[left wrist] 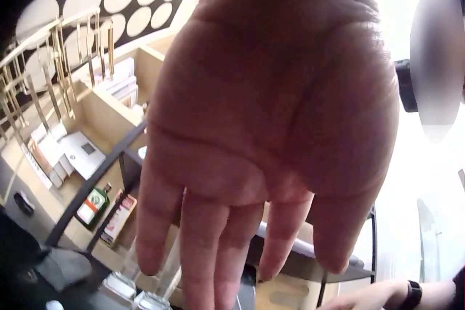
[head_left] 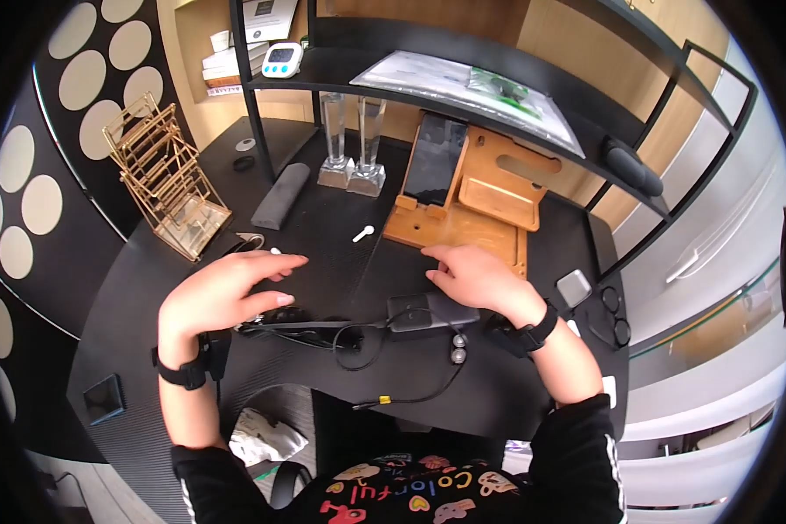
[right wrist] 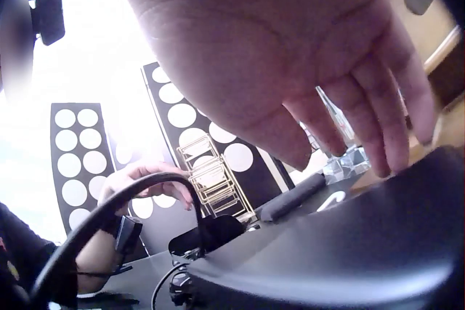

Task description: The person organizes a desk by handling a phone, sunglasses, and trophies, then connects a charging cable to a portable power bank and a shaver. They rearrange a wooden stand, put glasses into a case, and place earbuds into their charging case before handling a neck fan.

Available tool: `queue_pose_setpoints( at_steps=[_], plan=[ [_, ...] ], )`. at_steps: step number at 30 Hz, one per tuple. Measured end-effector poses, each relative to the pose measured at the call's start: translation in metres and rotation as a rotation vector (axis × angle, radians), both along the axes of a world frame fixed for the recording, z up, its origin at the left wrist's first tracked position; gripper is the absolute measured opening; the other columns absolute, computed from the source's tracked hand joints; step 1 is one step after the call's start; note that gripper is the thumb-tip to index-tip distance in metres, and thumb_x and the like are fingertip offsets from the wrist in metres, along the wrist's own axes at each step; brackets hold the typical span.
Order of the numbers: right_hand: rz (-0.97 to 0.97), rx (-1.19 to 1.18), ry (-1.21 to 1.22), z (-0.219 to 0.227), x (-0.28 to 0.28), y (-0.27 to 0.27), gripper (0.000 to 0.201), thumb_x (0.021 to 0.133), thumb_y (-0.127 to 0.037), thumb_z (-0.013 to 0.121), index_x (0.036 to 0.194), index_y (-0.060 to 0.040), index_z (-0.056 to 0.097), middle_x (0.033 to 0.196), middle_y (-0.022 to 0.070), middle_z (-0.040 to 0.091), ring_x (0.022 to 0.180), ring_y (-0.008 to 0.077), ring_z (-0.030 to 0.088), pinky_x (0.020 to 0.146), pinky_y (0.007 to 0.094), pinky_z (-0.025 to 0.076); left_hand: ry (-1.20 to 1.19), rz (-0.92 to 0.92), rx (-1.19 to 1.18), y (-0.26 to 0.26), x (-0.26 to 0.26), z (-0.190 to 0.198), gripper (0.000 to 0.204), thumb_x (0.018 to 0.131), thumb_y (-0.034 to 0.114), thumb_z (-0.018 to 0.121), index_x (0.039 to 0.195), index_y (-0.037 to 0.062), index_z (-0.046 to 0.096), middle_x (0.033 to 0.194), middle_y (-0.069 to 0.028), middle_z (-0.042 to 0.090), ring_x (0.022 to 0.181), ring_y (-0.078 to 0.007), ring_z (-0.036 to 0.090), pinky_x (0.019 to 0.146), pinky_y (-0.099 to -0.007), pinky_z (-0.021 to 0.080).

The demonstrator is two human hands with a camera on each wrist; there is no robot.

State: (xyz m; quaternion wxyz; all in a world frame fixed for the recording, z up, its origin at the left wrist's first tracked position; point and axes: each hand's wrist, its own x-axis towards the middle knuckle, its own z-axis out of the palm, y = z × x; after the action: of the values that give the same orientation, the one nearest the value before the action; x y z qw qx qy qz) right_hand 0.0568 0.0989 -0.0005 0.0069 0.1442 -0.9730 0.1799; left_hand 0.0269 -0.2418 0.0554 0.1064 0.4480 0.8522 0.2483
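Observation:
My left hand point(head_left: 218, 293) hovers over the left of the black desk point(head_left: 227, 349), its fingers extended and holding nothing. Its bare palm point(left wrist: 269, 106) fills the left wrist view. Opposite it, my right hand point(head_left: 485, 279) is raised near the front of a wooden stand point(head_left: 463, 229), also with nothing in it; the right wrist view shows its fingers point(right wrist: 374, 117) extended. A white earbud point(head_left: 363, 232) lies on the desk beyond and between the hands. Below the right hand is a dark rectangular device point(head_left: 424, 312) with a black cable point(head_left: 428, 390) around it. More black cords point(head_left: 310, 330) lie beside the left hand.
A dark-screened device point(head_left: 435, 162) leans on the stand. Behind are two clear trophies point(head_left: 367, 175), a grey case point(head_left: 281, 196) and a gold wire rack point(head_left: 170, 188). A black shelf point(head_left: 332, 74) spans the back. Glasses point(head_left: 618, 319) and a small light case point(head_left: 574, 287) lie right.

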Motion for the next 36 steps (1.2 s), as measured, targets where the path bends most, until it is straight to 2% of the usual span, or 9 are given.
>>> queue_pose_setpoints(
  at_steps=[7,9,14,17,20,21,22,25,36],
  plan=[
    [0.023,-0.023,0.142,0.01,0.02,-0.033,0.034,0.087,-0.017,0.056,0.118,-0.0032,0.058,0.092,0.0187,0.066,0.091,0.036,0.061,0.077,0.0435,0.048,0.269,0.488,0.253,-0.057,0.012,0.015,0.046,0.08,0.008,0.069,0.123,0.0034,0.057,0.1,-0.015,0.065,0.091,-0.0235,0.062,0.077,-0.0326,0.049],
    [0.039,-0.087,0.307,0.011,0.024,-0.032,0.031,0.087,-0.014,0.055,0.115,-0.0024,0.06,0.092,0.0188,0.065,0.09,0.036,0.061,0.077,0.0426,0.048,0.309,0.517,0.224,-0.066,0.011,0.015,0.045,0.08,0.009,0.069,0.124,0.0036,0.057,0.099,-0.0147,0.065,0.09,-0.0232,0.062,0.076,-0.0327,0.049],
    [-0.072,-0.118,0.227,0.033,0.043,-0.02,0.027,0.086,-0.016,0.057,0.11,-0.0026,0.062,0.091,0.0184,0.063,0.089,0.0354,0.061,0.077,0.0422,0.048,0.359,0.643,0.035,-0.07,0.001,0.004,0.042,0.079,0.012,0.069,0.118,0.0022,0.058,0.102,-0.0194,0.064,0.097,-0.0318,0.062,0.079,-0.0383,0.049],
    [-0.148,-0.174,0.241,0.029,0.057,0.0,0.027,0.087,-0.011,0.06,0.112,-0.0015,0.062,0.072,0.0121,0.057,0.064,0.0214,0.056,0.061,0.0312,0.044,0.339,0.628,-0.033,-0.067,-0.002,-0.004,0.043,0.077,0.014,0.071,0.117,0.0021,0.058,0.104,-0.0207,0.063,0.101,-0.0362,0.059,0.083,-0.0409,0.048],
    [-0.234,-0.173,0.242,0.032,0.084,0.018,0.027,0.086,-0.009,0.061,0.112,-0.0017,0.062,0.072,0.0079,0.058,0.062,0.0169,0.054,0.06,0.0287,0.044,0.328,0.569,-0.025,-0.066,-0.007,-0.014,0.046,0.077,0.015,0.071,0.118,0.0022,0.058,0.105,-0.0198,0.063,0.103,-0.0362,0.059,0.087,-0.0403,0.046],
    [-0.311,-0.247,0.196,0.034,0.095,0.021,0.026,0.086,-0.008,0.061,0.112,-0.0018,0.063,0.073,0.004,0.059,0.062,0.0109,0.052,0.059,0.0255,0.043,0.247,0.592,-0.093,-0.064,-0.007,-0.012,0.054,0.075,0.015,0.072,0.124,0.0035,0.054,0.116,-0.0211,0.059,0.109,-0.0367,0.055,0.092,-0.0401,0.045],
    [-0.368,-0.26,0.198,0.028,0.106,0.028,0.026,0.084,-0.013,0.063,0.108,-0.004,0.064,0.072,0.0087,0.06,0.059,0.0178,0.055,0.057,0.0308,0.045,0.244,0.573,-0.079,-0.064,-0.008,-0.016,0.054,0.075,0.015,0.072,0.124,0.0035,0.054,0.116,-0.0211,0.059,0.109,-0.0367,0.055,0.092,-0.0401,0.045],
    [-0.509,-0.313,0.126,0.021,0.14,0.04,0.027,0.083,-0.015,0.064,0.109,-0.0048,0.065,0.076,0.0082,0.062,0.06,0.0164,0.057,0.057,0.0298,0.046,0.297,0.589,-0.205,-0.064,-0.011,-0.029,0.071,0.073,0.016,0.075,0.136,0.0069,0.042,0.13,-0.0226,0.048,0.12,-0.0391,0.046,0.101,-0.0403,0.04],
    [-0.823,-0.443,0.168,-0.017,0.219,0.051,0.025,0.083,-0.018,0.067,0.105,-0.0056,0.066,0.066,0.0058,0.061,0.054,0.0152,0.056,0.053,0.0292,0.044,0.101,0.535,-0.312,-0.056,-0.03,-0.062,0.078,0.075,0.009,0.072,0.142,0.0065,0.032,0.128,-0.026,0.05,0.12,-0.0395,0.048,0.1,-0.0399,0.041]
  ],
)
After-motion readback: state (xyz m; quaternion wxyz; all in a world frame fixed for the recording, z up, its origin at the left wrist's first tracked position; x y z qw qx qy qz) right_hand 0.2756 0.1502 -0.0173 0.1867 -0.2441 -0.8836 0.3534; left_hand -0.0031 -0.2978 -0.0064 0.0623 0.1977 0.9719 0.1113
